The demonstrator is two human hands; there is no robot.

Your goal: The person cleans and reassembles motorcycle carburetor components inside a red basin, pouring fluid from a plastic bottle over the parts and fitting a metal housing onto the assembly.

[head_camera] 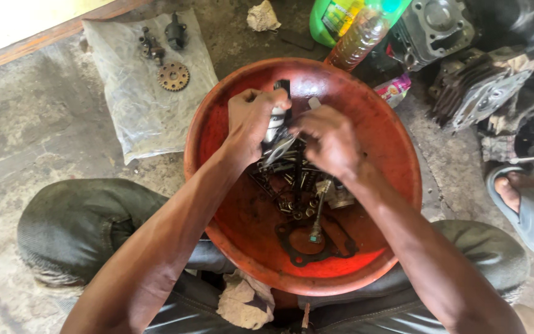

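Grimy concrete floor point(44, 117) of a workshop, seen from above over bent knees in dark trousers. Between the knees sits a wide, round orange-red plastic basin point(397, 154), its bottom littered with oily bolts, a flat black gasket point(292, 247) and a slim metal spindle with a teal-marked end point(316, 222). Both hands meet over the far half of the basin. Left hand point(251, 127) is clenched around a short white-and-black cylindrical part point(275, 117), whose long axis stands nearly upright, black tip pointing to the far rim. Right hand point(329, 139) lies just right of it, fingers curled toward its lower end where bright metal shows; whether they grip it or only touch, I cannot tell. Left hand has the firmer hold. Far left, a grey plastic sheet point(143, 111) carries a small brass-coloured toothed sprocket point(173, 76). Far right, a bottle of amber liquid point(356, 37) and grey engine castings point(440, 25).
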